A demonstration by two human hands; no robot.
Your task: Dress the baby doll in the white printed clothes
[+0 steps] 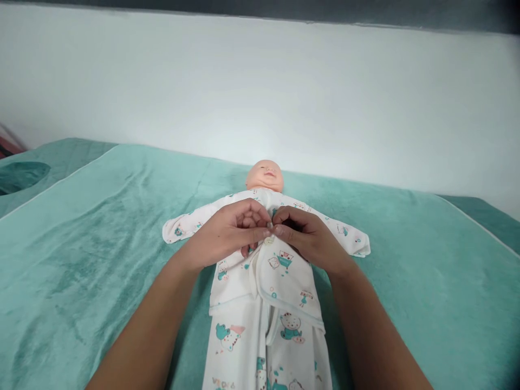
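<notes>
A baby doll lies on its back on a teal towel, its head towards the wall. It wears a white printed shirt and matching trousers. Both my hands meet over the doll's chest. My left hand pinches the shirt front with thumb and fingers. My right hand pinches the other edge of the shirt front, fingertips touching those of the left. A small white button shows just below the fingertips.
The towel covers a teal bed that runs up to a white wall. A darker teal pillow or fold lies at the far left edge. The doll's sleeves spread out to both sides.
</notes>
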